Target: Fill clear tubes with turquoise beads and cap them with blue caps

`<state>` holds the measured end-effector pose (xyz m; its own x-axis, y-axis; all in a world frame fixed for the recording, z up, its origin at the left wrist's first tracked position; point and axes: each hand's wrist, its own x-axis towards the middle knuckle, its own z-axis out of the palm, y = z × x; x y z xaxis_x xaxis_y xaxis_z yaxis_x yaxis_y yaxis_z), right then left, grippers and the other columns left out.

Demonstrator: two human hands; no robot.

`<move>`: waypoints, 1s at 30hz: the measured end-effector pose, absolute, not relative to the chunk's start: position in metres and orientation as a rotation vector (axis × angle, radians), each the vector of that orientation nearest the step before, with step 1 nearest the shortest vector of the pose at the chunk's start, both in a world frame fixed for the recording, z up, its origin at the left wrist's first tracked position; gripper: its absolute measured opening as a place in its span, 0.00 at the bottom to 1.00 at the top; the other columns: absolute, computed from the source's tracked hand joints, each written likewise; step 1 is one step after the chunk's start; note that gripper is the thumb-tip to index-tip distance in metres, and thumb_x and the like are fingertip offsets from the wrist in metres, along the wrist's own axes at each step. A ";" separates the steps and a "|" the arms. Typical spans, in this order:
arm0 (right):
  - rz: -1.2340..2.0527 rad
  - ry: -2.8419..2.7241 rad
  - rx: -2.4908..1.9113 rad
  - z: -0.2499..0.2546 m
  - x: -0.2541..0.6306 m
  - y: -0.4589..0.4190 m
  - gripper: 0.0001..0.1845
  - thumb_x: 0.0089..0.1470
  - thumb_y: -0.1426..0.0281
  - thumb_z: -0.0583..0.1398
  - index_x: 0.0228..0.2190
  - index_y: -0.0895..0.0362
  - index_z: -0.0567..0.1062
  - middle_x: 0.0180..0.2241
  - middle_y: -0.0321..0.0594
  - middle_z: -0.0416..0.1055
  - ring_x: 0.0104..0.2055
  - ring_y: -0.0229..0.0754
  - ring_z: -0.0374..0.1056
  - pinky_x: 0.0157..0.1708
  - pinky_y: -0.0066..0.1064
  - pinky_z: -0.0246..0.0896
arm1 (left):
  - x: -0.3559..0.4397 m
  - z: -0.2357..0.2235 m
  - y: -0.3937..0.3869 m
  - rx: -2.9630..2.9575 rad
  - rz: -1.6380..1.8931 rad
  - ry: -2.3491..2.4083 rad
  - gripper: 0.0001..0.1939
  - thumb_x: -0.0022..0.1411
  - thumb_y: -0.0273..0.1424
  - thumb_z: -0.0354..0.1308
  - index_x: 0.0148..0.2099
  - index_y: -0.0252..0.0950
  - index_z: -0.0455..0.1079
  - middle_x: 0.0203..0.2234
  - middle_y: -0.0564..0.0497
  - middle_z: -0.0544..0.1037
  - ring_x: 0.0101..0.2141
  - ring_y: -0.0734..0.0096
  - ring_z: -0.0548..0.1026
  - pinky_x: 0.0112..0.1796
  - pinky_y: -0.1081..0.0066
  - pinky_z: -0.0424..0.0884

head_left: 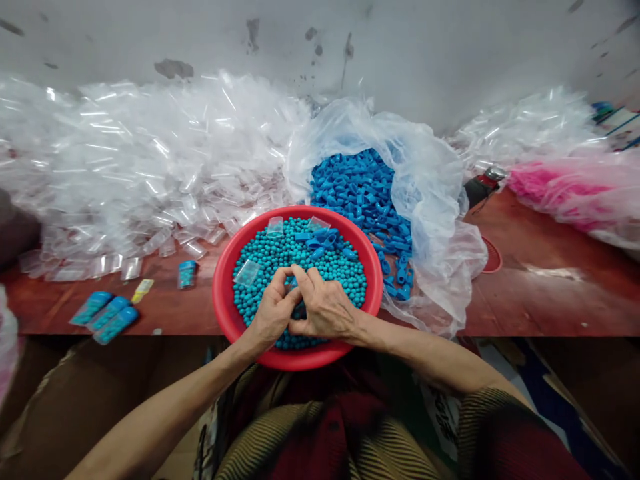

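A red bowl [224, 280] full of small teal balls [330, 263] rests at the table's near edge, over my lap. Both hands are down in the balls. My left hand [273, 310] has its fingers curled and pinched together. My right hand [325, 307] is pinched too, its fingertips meeting the left hand's. What they pinch is too small and too hidden to name. Small clear bags [249, 272] and a few blue plastic pieces [320, 238] lie on top of the balls.
Behind the bowl an open clear sack [430, 180] holds many blue plastic pieces [360, 190]. Heaps of empty clear bags [130, 167] line the back. Filled teal packets [107, 313] lie at the left. Pink goods in plastic [560, 190] sit at the right.
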<state>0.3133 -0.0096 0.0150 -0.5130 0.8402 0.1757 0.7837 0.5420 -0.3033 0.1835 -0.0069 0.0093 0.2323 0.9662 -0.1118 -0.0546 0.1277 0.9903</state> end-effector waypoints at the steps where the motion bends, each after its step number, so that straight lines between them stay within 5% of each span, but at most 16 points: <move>1: 0.283 -2.464 -1.351 0.015 0.313 -0.010 0.43 0.47 0.56 0.58 0.58 0.66 0.54 0.42 0.55 0.66 0.32 0.48 0.68 0.24 0.35 0.65 | 0.184 0.010 -0.006 1.173 0.991 1.043 0.13 0.57 0.36 0.59 0.40 0.37 0.60 0.26 0.58 0.63 0.27 0.78 0.62 0.32 0.76 0.63; 6: 0.469 -2.282 -1.220 0.016 0.313 -0.008 0.47 0.48 0.62 0.61 0.62 0.62 0.45 0.48 0.55 0.63 0.42 0.50 0.69 0.30 0.36 0.69 | 0.178 0.020 -0.001 1.303 1.006 1.028 0.15 0.56 0.35 0.58 0.44 0.37 0.61 0.30 0.56 0.66 0.32 0.75 0.66 0.34 0.74 0.65; 11: 0.551 -2.245 -1.064 0.007 0.323 -0.002 0.61 0.45 0.59 0.66 0.63 0.54 0.29 0.60 0.58 0.49 0.58 0.54 0.59 0.43 0.41 0.69 | 0.170 0.021 -0.001 1.216 0.954 0.923 0.22 0.59 0.36 0.55 0.54 0.40 0.54 0.28 0.56 0.68 0.22 0.78 0.67 0.26 0.74 0.66; 15: 0.426 -2.352 -1.141 0.008 0.328 -0.001 0.57 0.45 0.56 0.65 0.63 0.63 0.40 0.58 0.65 0.55 0.56 0.59 0.62 0.44 0.46 0.67 | 0.169 0.017 -0.003 1.170 0.951 0.917 0.23 0.58 0.38 0.56 0.52 0.40 0.53 0.31 0.55 0.70 0.23 0.78 0.68 0.25 0.74 0.68; 21: 0.290 -2.436 -1.204 0.014 0.316 -0.006 0.36 0.50 0.56 0.59 0.53 0.66 0.58 0.43 0.56 0.68 0.40 0.52 0.70 0.30 0.38 0.70 | 0.167 0.021 -0.005 1.330 0.955 1.102 0.15 0.60 0.38 0.53 0.46 0.38 0.57 0.27 0.56 0.66 0.24 0.76 0.66 0.26 0.74 0.66; 24: 0.280 -2.440 -1.239 0.015 0.304 -0.008 0.35 0.51 0.57 0.57 0.52 0.67 0.58 0.41 0.55 0.68 0.34 0.50 0.70 0.23 0.36 0.67 | 0.164 0.025 -0.008 1.470 1.043 1.230 0.10 0.60 0.35 0.53 0.43 0.37 0.60 0.29 0.55 0.66 0.28 0.75 0.66 0.32 0.73 0.66; 30: 0.321 -2.583 -1.063 0.027 0.308 -0.001 0.38 0.54 0.56 0.58 0.58 0.66 0.55 0.48 0.57 0.69 0.43 0.51 0.70 0.30 0.35 0.67 | 0.124 0.034 -0.015 1.610 1.021 1.449 0.13 0.61 0.36 0.52 0.47 0.39 0.61 0.31 0.54 0.68 0.29 0.74 0.68 0.32 0.72 0.67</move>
<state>0.3084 -0.0006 0.0266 -0.6678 0.7130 0.2139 0.6389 0.6965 -0.3266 0.1242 -0.0154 0.0339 0.0498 0.9951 0.0857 0.4156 -0.0987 0.9042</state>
